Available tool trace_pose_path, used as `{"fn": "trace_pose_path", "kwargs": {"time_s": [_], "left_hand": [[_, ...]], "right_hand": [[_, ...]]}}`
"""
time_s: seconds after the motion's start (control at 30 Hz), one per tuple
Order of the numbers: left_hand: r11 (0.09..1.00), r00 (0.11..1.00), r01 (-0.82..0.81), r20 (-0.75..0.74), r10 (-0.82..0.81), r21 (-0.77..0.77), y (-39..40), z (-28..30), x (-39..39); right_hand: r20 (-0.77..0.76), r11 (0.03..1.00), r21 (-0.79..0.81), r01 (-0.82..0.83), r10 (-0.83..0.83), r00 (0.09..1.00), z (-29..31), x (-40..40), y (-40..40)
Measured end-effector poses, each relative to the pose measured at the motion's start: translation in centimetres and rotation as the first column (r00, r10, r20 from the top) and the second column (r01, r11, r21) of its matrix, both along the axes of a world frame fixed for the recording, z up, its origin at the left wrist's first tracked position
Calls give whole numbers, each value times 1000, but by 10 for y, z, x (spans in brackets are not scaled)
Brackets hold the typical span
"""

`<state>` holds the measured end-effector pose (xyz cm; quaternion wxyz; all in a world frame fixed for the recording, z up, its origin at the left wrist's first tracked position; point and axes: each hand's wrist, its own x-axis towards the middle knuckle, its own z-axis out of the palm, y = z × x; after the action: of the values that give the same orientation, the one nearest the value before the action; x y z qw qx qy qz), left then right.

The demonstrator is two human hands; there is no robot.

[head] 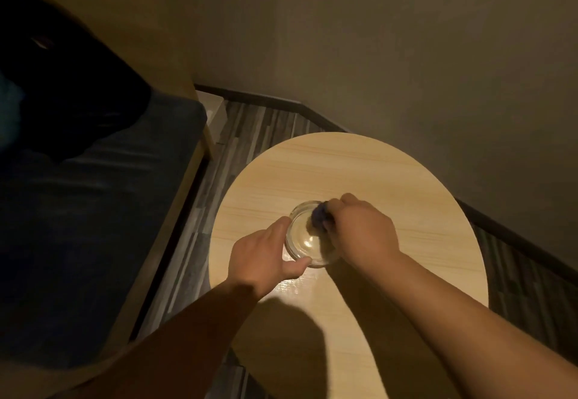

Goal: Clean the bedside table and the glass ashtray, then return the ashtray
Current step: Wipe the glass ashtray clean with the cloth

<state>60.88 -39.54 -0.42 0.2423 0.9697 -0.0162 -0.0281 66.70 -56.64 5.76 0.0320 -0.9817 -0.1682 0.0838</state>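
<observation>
On a round wooden table (359, 164) beside a dark bed (93, 195), a glass ashtray (305, 239) sits near the centre. The left hand (262, 251) clasps its rim between thumb and fingers, while the right hand (359, 229) presses a bunched purple cloth (320, 215) into the bowl.

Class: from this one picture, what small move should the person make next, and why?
Probably sweep the purple cloth round the inside of the glass ashtray: the right hand presses it at the far rim only, while the left hand steadies the near rim on the table.
</observation>
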Motion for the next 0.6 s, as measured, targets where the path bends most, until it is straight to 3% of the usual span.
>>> {"fn": "trace_pose_path", "kwargs": {"time_s": [0.07, 0.13, 0.17, 0.2, 0.3, 0.37, 0.53, 0.6], "left_hand": [[1000, 1000, -2, -5, 2, -2, -1, 1, -1], [1000, 1000, -15, -8, 15, -1, -2, 2, -1], [1000, 1000, -23, -14, 23, -1, -2, 3, -2], [1000, 999, -29, -22, 29, -3, -3, 4, -3], [999, 999, -41, -35, 40, -25, -3, 4, -3], [999, 998, -37, -46, 36, -23, -3, 4, -2], [997, 996, 80, -26, -79, 15, 0, 1, -3], [993, 993, 115, -22, -114, 39, 1, -1, -5]], "right_hand": [[-50, 916, 271, 296, -293, 955, 1, -5, -24], [-338, 590, 521, 617, -521, 784, -2, -4, -34], [-443, 470, 558, 684, -528, 724, -7, -2, -32], [-489, 452, 565, 691, -491, 721, -12, 1, -29], [-488, 635, 542, 551, -295, 821, -18, 11, -19], [-488, 689, 525, 501, -238, 839, -19, 15, -20], [-416, 659, 539, 525, -334, 846, -27, -17, -23], [-376, 593, 571, 567, -426, 823, -38, -36, -20]]}}
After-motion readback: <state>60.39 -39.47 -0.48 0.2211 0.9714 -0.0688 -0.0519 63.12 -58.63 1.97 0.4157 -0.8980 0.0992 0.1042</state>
